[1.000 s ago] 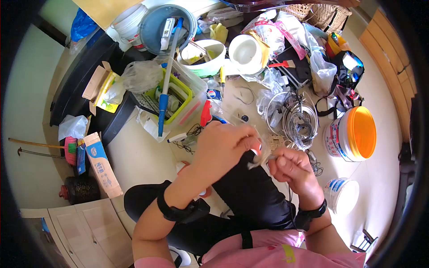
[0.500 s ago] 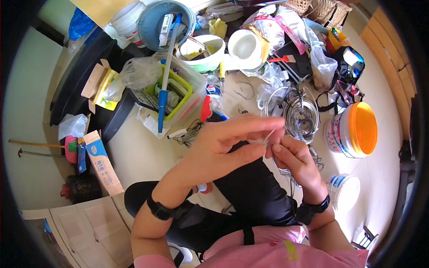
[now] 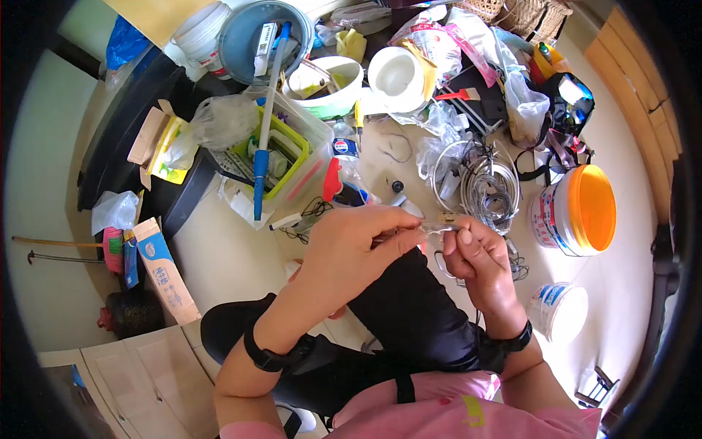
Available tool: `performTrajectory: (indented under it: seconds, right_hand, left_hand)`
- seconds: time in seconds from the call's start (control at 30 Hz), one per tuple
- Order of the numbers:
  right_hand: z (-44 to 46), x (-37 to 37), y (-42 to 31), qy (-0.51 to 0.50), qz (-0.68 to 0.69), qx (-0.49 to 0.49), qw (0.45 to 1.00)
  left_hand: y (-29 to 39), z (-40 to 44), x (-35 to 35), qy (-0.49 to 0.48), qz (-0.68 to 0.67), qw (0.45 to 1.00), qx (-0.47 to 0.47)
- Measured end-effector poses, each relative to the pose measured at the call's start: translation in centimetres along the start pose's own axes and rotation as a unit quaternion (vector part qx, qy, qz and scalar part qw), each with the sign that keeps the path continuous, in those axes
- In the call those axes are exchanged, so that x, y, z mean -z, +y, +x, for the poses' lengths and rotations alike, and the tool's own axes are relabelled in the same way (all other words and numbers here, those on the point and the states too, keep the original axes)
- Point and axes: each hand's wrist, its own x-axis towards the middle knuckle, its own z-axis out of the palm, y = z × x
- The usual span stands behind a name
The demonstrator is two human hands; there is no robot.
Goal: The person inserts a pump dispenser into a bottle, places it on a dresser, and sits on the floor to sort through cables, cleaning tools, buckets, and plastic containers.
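My left hand point(image 3: 365, 245) is closed, thumb and forefinger pinching one end of a small pale strand point(image 3: 437, 228). At the strand's other end, my right hand point(image 3: 479, 256) is closed with its thumb against the curled fingers. The strand spans the short gap between the hands, above my dark-trousered knee; exactly what it is, I cannot make out. Behind my right hand lies a coil of grey cable point(image 3: 491, 192) on the floor. A red-headed spray bottle point(image 3: 333, 181) is just beyond my left hand.
A clear bin point(image 3: 318, 157) with a green basket point(image 3: 298, 164) stands ahead on the left, a blue-handled pole point(image 3: 260, 175) across it. An orange-rimmed bucket point(image 3: 591, 210) and a white bucket point(image 3: 564, 313) are at the right. A milk carton box point(image 3: 167, 271) lies left.
My left hand has gone from spread fingers near my right hand to a pinch slightly further left. The pale strand now shows stretched between both hands.
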Motion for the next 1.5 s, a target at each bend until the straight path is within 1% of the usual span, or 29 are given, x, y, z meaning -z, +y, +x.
performTrajectory:
  seconds: [0.2,0.27,0.3,0.37,0.4,0.47,0.53,0.57,0.63,0.7,0.73,0.8,0.83,0.87,0.9,0.93,0.97,1.03,1.07,1.13,1.2,1.23,1.27,1.3,1.33,1.37,1.43,1.47,1.5]
  right_hand:
    - [-0.1,-0.2,0.2,0.008,0.033,0.041,0.999]
    - [0.2,-0.8,0.2,0.025,0.01,0.061,0.998]
    - [0.3,-1.0,0.1,0.042,-0.013,0.083,0.996]
    - [0.3,-1.1,-0.4,0.033,-0.038,0.069,0.996]
    - [0.3,-1.1,-0.6,0.025,-0.063,0.055,0.996]
    - [0.4,-1.3,-1.4,0.02,-0.07,0.045,0.996]
    - [0.3,-1.4,-1.5,0.016,-0.079,0.035,0.996]
    - [0.3,-1.4,-1.4,0.039,-0.096,0.047,0.994]
    - [0.0,-1.6,-1.3,0.063,-0.113,0.057,0.99]
    - [-0.3,-1.9,-0.9,0.097,-0.182,0.115,0.972]
    - [-0.4,-2.2,-0.8,0.096,-0.182,0.113,0.972]
    - [-0.6,-2.6,-0.8,0.152,-0.273,0.128,0.941]
    - [-0.6,-2.6,-0.8,0.152,-0.273,0.129,0.941]
    - [-0.4,-2.6,-0.6,0.143,-0.394,0.201,0.885]
    - [-0.3,-2.5,-0.5,0.13,-0.506,0.268,0.809]
    - [-0.6,-2.3,-0.1,0.134,-0.531,0.272,0.791]
    - [-0.4,-2.3,-0.2,0.133,-0.531,0.272,0.791]
    - [0.3,-2.4,-0.4,0.158,-0.479,0.241,0.829]
    - [0.6,-1.8,-0.7,0.158,-0.48,0.241,0.829]
    - [1.0,0.6,-1.7,0.214,-0.317,0.129,0.915]
    - [1.4,5.1,-2.8,0.284,-0.342,0.15,0.883]
    - [1.1,8.1,-3.6,0.324,-0.334,0.162,0.87]
    - [0.5,11.3,-4.8,0.361,-0.298,0.17,0.867]
    - [-0.3,13.9,-6.3,0.393,-0.313,0.177,0.847]
    - [-1.5,18.6,-6.8,0.419,-0.257,0.185,0.851]
    - [-3.0,23.7,-7.3,0.416,-0.222,0.187,0.862]
    - [-5.8,30.1,-7.0,0.444,-0.218,0.134,0.859]
    - [-7.8,35.1,-6.1,0.458,-0.304,0.039,0.835]
    - [-8.2,38.0,-4.8,0.482,-0.381,-0.043,0.788]
  left_hand:
    - [1.4,0.2,-0.1,-0.018,-0.061,0.995,0.071]
    - [1.5,0.1,-0.6,0.038,-0.033,0.998,0.031]
    - [1.7,0.0,-0.8,0.039,-0.032,0.998,0.032]
    - [1.9,-0.2,-1.2,0.121,-0.078,0.989,0.037]
    - [1.9,-0.1,-1.4,0.121,-0.077,0.989,0.039]
    - [1.7,0.1,-1.8,0.185,-0.145,0.972,0.009]
    - [0.9,-0.1,-1.9,0.181,-0.106,0.978,-0.002]
    - [0.7,-0.1,-1.9,0.176,-0.069,0.982,-0.013]
    - [0.6,0.0,-2.1,0.181,-0.062,0.981,-0.04]
    - [0.6,-0.1,-2.4,0.186,-0.054,0.979,-0.064]
    - [0.7,-0.2,-2.5,0.192,-0.06,0.977,-0.071]
    - [0.8,-0.3,-2.8,0.197,-0.065,0.975,-0.079]
    - [0.8,-0.4,-3.1,0.178,-0.062,0.979,-0.084]
    - [0.8,-0.6,-3.4,0.159,-0.059,0.982,-0.088]
    - [1.0,-0.8,-3.7,0.159,-0.059,0.982,-0.089]
    - [1.1,-1.1,-4.0,0.164,-0.051,0.981,-0.09]
    - [1.2,-1.3,-4.1,0.17,-0.042,0.98,-0.09]
    - [1.1,-1.5,-3.6,0.162,-0.023,0.982,-0.091]
    - [0.9,-1.6,-3.1,0.153,-0.004,0.984,-0.094]
    - [-0.2,-1.9,-0.9,0.191,0.043,0.974,-0.115]
    - [-1.0,-2.8,2.6,0.255,0.07,0.963,-0.06]
    - [-1.3,-3.4,4.4,0.28,0.018,0.959,-0.032]
    - [-1.6,-4.3,6.4,0.305,0.021,0.952,-0.001]
    - [-2.5,-5.4,8.2,0.354,0.026,0.933,0.059]
    - [-3.1,-6.6,10.1,0.383,-0.005,0.92,0.089]
    - [-4.0,-7.5,11.5,0.404,-0.039,0.912,0.056]
    - [-5.9,-9.7,14.9,0.439,-0.012,0.897,0.058]
    - [-6.0,-10.0,15.9,0.446,-0.008,0.893,0.063]
    - [-5.9,-10.6,16.9,0.457,-0.001,0.887,0.069]
